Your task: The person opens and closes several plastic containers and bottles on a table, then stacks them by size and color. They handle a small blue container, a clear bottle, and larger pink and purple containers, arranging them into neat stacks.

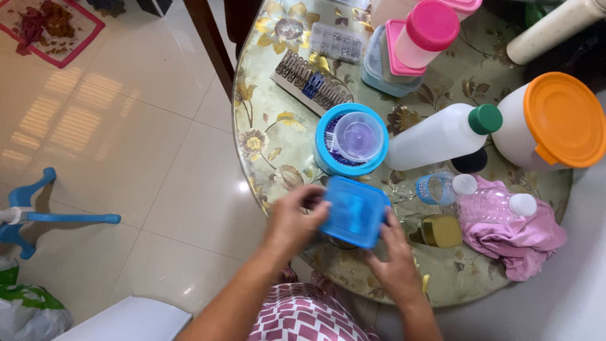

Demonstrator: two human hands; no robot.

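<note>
A blue square container (355,211) is gripped at the table's (265,113) near edge, with the left hand (291,222) and right hand (392,262) each closed on one side. Just beyond, a round blue tub (328,155) is seen, with a white bottle (435,136) beside it.

Blue square lid (355,211), floral tablecloth (278,136)

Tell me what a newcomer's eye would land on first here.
Both hands, left hand and right hand, hold a blue square box at the near edge of the flowered round table. Beyond it sits a blue round tub, and far right a white jar with an orange lid.
</note>
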